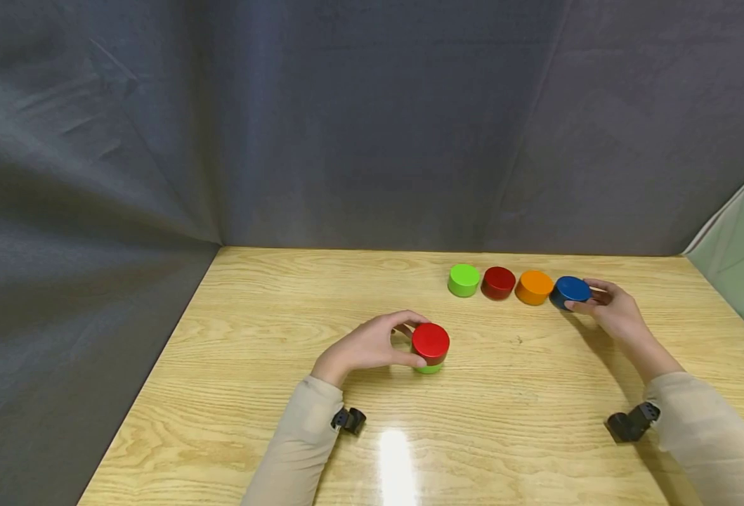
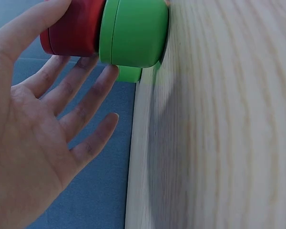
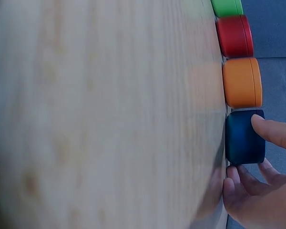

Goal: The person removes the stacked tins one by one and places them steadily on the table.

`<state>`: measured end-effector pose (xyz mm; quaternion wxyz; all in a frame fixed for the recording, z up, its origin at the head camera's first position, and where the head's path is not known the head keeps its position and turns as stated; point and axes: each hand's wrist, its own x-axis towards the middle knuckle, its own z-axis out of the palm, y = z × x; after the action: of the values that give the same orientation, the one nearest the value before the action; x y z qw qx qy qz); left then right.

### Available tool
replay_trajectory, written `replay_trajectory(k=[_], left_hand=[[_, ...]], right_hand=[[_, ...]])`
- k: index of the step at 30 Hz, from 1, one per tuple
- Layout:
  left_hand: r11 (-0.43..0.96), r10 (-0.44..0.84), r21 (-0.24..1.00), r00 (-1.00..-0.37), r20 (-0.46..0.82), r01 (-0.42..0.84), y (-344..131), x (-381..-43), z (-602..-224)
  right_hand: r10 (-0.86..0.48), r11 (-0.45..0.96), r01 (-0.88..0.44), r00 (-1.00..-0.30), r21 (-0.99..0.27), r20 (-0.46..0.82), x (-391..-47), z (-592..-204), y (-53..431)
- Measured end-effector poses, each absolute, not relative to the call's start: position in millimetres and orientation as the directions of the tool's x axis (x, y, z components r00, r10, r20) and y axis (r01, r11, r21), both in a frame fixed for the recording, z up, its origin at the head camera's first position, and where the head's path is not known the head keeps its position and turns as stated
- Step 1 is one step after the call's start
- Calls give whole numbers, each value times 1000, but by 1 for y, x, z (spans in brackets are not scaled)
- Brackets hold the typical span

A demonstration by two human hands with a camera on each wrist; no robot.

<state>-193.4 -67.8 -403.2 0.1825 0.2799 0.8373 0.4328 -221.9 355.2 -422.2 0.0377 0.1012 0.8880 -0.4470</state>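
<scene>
My left hand [image 1: 374, 342] grips a round red tin [image 1: 431, 341] between thumb and fingers. Directly under that tin is a green tin [image 1: 429, 368], mostly covered from above. The left wrist view shows the red tin [image 2: 76, 28] against the top of the green one [image 2: 136, 33], which rests on the wood. Over on the right, my right hand [image 1: 618, 313] pinches a blue tin [image 1: 570, 291], thumb at its front and fingers round the far side. In the right wrist view the blue tin [image 3: 244, 138] sits on the table.
Left of the blue tin, in a row, stand an orange tin [image 1: 534, 287], a dark red tin [image 1: 498, 282] and another green tin [image 1: 464, 280]. The light wooden table [image 1: 270, 316] ends at a dark grey cloth [image 1: 372, 140] behind and to the left.
</scene>
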Motion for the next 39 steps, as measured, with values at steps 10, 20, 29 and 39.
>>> replay_trajectory(k=[10, 20, 29, 39], left_hand=[[459, 635, 830, -771, -56, 317, -68, -195, -405], [479, 652, 818, -753, -89, 318, -67, -197, -409], [486, 644, 832, -753, -134, 268, -69, -198, -415], [448, 660, 861, -738, -139, 239, -71, -200, -420]], right_hand=[[128, 566, 172, -984, -806, -121, -219, -419, 355], [120, 580, 160, -987, -798, -111, -213, -417, 357], [131, 531, 103, -991, -841, -39, -202, -411, 354], [154, 573, 122, -987, -810, -40, -190, -403, 350]])
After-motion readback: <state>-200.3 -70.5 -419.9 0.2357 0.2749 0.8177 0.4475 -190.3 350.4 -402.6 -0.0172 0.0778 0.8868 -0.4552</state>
